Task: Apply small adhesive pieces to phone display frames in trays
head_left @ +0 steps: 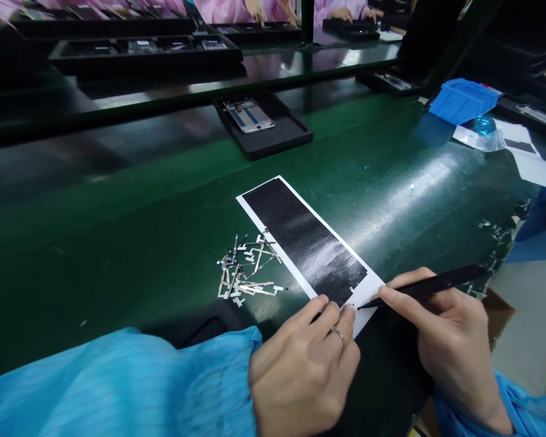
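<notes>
A long white backing strip (307, 255) lies on the green mat, carrying a black sheet (304, 240) of many fine rows of small pieces. My left hand (304, 364) rests on the strip's near end, its fingertips pressing on the white edge. My right hand (450, 346) holds black tweezers (425, 290), and their fine tip is at the strip's near corner, close to my left fingertips. A loose heap of silvery metal-and-white strips (248, 270) sits left of the backing strip, touching its edge.
A phone (249, 115) lies in a black tray (286, 130) beyond the strip. A blue plastic bin (463, 100) and papers (523, 145) stand at the right. Co-workers' pink sleeves (241, 9) and more trays line the far bench.
</notes>
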Demonstrator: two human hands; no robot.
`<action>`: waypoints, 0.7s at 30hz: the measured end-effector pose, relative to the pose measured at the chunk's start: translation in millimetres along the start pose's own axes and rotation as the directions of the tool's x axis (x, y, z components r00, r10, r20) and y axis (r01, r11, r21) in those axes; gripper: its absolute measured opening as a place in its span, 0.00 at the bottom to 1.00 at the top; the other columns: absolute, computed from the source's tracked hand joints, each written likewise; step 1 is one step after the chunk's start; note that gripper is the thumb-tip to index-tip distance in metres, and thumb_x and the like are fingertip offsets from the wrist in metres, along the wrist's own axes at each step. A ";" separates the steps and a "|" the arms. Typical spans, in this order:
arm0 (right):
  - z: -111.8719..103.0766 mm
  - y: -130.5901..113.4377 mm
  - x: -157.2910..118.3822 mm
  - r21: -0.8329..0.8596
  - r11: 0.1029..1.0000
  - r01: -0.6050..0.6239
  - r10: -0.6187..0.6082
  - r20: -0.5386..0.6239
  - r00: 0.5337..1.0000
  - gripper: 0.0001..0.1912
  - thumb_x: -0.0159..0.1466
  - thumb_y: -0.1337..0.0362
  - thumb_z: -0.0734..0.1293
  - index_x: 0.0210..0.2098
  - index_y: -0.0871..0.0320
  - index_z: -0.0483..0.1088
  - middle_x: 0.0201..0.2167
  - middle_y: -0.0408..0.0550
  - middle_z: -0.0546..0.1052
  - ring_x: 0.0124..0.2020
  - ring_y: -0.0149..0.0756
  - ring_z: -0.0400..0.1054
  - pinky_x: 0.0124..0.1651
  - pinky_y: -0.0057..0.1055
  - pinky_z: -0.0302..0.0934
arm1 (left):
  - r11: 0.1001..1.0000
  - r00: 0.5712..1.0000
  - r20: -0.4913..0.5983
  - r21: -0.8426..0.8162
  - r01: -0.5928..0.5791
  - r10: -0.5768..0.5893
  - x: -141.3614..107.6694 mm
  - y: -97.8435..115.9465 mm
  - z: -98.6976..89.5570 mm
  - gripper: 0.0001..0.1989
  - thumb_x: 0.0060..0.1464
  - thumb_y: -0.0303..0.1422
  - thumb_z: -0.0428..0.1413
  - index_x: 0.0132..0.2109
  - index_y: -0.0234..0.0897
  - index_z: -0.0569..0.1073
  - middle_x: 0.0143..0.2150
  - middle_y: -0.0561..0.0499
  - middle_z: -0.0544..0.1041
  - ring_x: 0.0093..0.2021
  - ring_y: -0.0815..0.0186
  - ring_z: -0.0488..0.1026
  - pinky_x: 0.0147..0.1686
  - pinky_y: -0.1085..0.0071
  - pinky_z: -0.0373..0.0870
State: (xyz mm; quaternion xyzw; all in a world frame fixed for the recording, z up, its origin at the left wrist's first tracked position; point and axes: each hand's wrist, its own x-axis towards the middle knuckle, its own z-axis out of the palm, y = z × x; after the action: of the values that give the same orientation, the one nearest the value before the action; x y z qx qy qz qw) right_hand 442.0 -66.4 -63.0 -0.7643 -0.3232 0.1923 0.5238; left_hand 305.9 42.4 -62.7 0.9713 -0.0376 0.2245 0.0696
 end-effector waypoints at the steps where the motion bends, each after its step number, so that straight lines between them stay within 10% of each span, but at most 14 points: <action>1: -0.3 1.6 -0.8 0.012 1.000 0.021 -0.021 -0.018 1.000 0.07 0.58 0.59 0.69 0.26 0.54 0.73 0.26 0.39 0.73 0.27 0.27 0.67 0.25 0.20 0.58 | 0.998 0.999 -0.008 -0.044 0.033 -0.034 0.1 0.3 -1.0 0.22 0.60 0.20 0.37 0.33 0.28 0.76 0.39 0.41 0.79 0.37 0.60 0.75 0.44 0.64 0.69; 5: -0.2 5.3 -5.9 0.142 0.982 0.122 -0.110 -0.089 0.990 0.01 0.58 0.64 0.69 0.30 0.54 0.74 0.29 0.43 0.75 0.32 0.35 0.71 0.23 0.23 0.60 | 0.793 0.905 0.055 -0.462 0.397 -0.422 4.8 -0.7 -10.4 0.16 0.58 0.24 0.43 0.33 0.33 0.76 0.29 0.49 0.78 0.29 0.65 0.74 0.30 0.71 0.69; 8: 0.5 3.4 -9.1 0.171 0.963 0.210 -0.191 -0.121 0.974 0.01 0.57 0.66 0.69 0.30 0.53 0.74 0.28 0.43 0.76 0.34 0.37 0.72 0.27 0.24 0.63 | 0.289 0.642 0.469 -0.622 0.728 -0.607 15.0 -6.9 -19.6 0.10 0.53 0.24 0.51 0.29 0.35 0.76 0.24 0.54 0.77 0.26 0.68 0.73 0.27 0.75 0.66; 11: 2.2 -0.9 -10.4 0.159 0.953 0.257 -0.243 -0.102 0.965 0.04 0.57 0.68 0.68 0.31 0.52 0.74 0.29 0.43 0.76 0.35 0.37 0.72 0.29 0.25 0.66 | -0.083 0.432 0.748 -0.539 0.838 -0.504 25.4 -13.9 -25.5 0.10 0.52 0.19 0.51 0.29 0.30 0.75 0.24 0.52 0.77 0.29 0.69 0.74 0.33 0.76 0.68; 21: 6.6 -3.2 -9.3 0.181 0.948 0.262 -0.257 -0.050 0.965 0.06 0.57 0.70 0.69 0.32 0.53 0.74 0.30 0.43 0.76 0.35 0.36 0.72 0.33 0.26 0.68 | -0.184 0.356 0.806 -0.485 0.855 -0.473 33.4 -14.9 -26.4 0.10 0.54 0.19 0.51 0.29 0.27 0.76 0.22 0.54 0.75 0.27 0.70 0.72 0.33 0.76 0.67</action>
State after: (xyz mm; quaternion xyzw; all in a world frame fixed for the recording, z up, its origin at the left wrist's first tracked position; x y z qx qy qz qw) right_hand 430.2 -67.6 -62.9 -0.6653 -0.3946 0.1412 0.6178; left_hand 326.0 59.7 -26.2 0.6180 0.3664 -0.0896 0.6898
